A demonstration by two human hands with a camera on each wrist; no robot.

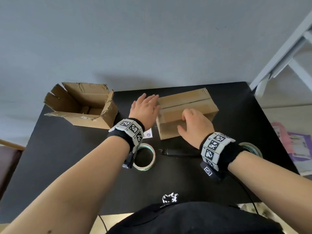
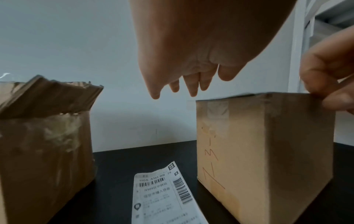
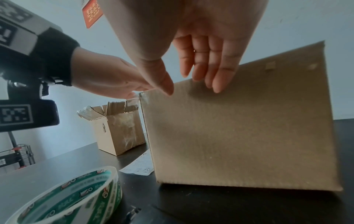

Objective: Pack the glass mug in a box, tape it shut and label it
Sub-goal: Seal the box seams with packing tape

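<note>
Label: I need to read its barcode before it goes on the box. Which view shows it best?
The left wrist view: the label lies flat on the table, print and barcodes facing the camera. The head view shows only a corner behind the left wrist; the right wrist view shows a thin slanted strip beside the closed box.

A bare gap separates the closed box (image 1: 185,110) from the open box (image 1: 81,105); only the label (image 2: 164,195) lies there. Nearer, the tape roll (image 1: 145,157) and what may be a knife (image 1: 177,152) crowd the table (image 1: 67,166).
</note>
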